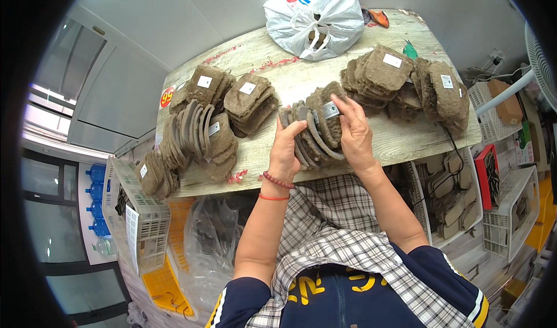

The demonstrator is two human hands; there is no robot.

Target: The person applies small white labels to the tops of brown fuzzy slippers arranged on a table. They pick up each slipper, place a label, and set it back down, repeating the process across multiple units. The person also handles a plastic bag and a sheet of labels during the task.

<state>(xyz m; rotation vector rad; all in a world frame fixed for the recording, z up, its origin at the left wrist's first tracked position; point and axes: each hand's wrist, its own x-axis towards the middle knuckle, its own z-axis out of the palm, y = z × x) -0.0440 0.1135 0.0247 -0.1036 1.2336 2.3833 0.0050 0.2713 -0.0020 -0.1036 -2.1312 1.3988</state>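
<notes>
Between my hands stands a stack of fuzzy grey-brown pads point(329, 132), rounded and slightly curved, fanned out on edge on the tabletop. My left hand point(285, 148) grips its left end, thumb over the top edges. My right hand point(355, 132) closes on the right end, fingertips beside a small white label point(330, 110) on a pad's face. More stacks of the same pads lie around: one fanned stack point(188, 132) to the left, a labelled pile point(250, 99) behind it, and a larger pile point(380, 73) at the right. The undersides of the held pads are hidden.
A tied white plastic bag point(316, 23) sits at the table's back. Plastic crates point(139, 212) stand below the left edge. At the right are a crate of pads point(449, 191), a red box point(487, 174) and a fan point(536, 67). A dark cable point(455, 145) hangs over the front edge.
</notes>
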